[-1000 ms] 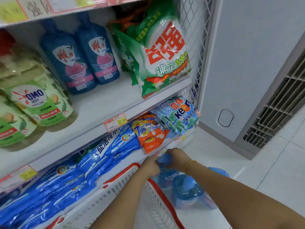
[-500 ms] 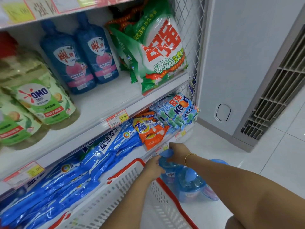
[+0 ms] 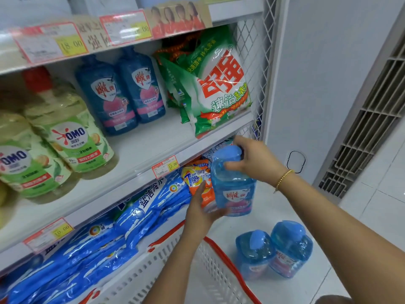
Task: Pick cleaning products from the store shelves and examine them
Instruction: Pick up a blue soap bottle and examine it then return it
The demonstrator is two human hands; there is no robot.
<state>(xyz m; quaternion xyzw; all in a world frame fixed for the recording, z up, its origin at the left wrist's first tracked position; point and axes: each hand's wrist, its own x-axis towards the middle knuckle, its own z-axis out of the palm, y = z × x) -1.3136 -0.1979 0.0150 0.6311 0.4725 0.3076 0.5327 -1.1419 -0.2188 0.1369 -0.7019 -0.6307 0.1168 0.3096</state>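
Held bottle (image 3: 233,185) before shelves (image 3: 140,150), 2 floor bottles (image 3: 254,253) below it, basket (image 3: 206,273) to L

The held bottle (image 3: 234,187) is clear blue plastic, smooth and glossy, under an opaque blue cap (image 3: 228,152). The green powder bag (image 3: 219,91) on the far shelf (image 3: 153,141) is shiny, crinkled plastic film. The near basket (image 3: 153,275) is matt white perforated plastic, and the side panel (image 3: 266,51) at the right is white-coated wire mesh.

White wall (image 3: 328,73), tiled floor (image 3: 385,207), louvred vent (image 3: 372,123).
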